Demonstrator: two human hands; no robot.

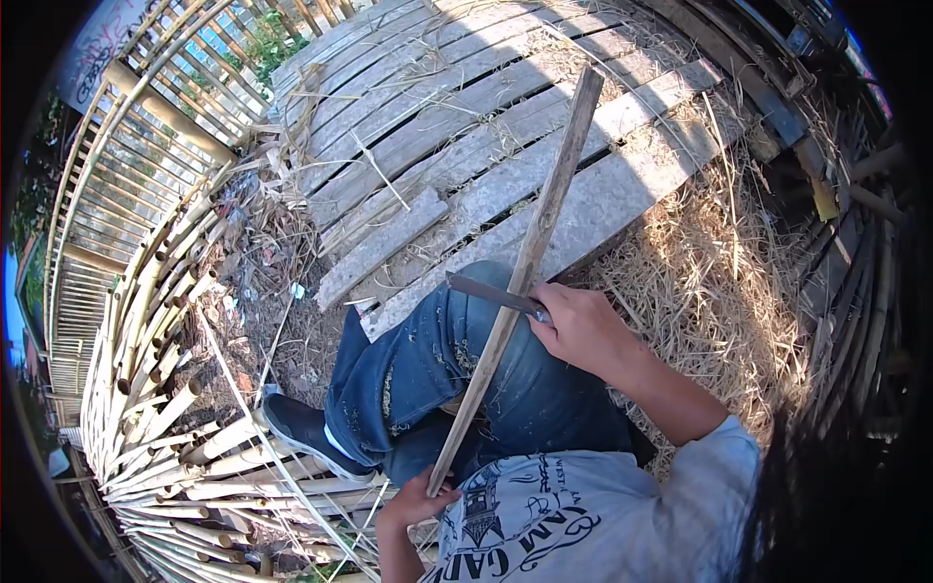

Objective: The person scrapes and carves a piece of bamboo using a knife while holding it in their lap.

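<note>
L grip [418, 501] @ stick [558, 189] end, R [585, 327]: knife [486, 291]

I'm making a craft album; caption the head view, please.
Beside weathered planks, a long wooden strip held in the left hand, a blade laid across it by the right hand.

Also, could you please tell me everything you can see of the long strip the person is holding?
The strip is long, narrow and nearly straight, weathered brown with darker streaks, and looks like wood or split bamboo. It slants above the jeans, its far end over the grey planks. The left hand holds its near end; around mid-length, the knife in the right hand crosses it.
</note>
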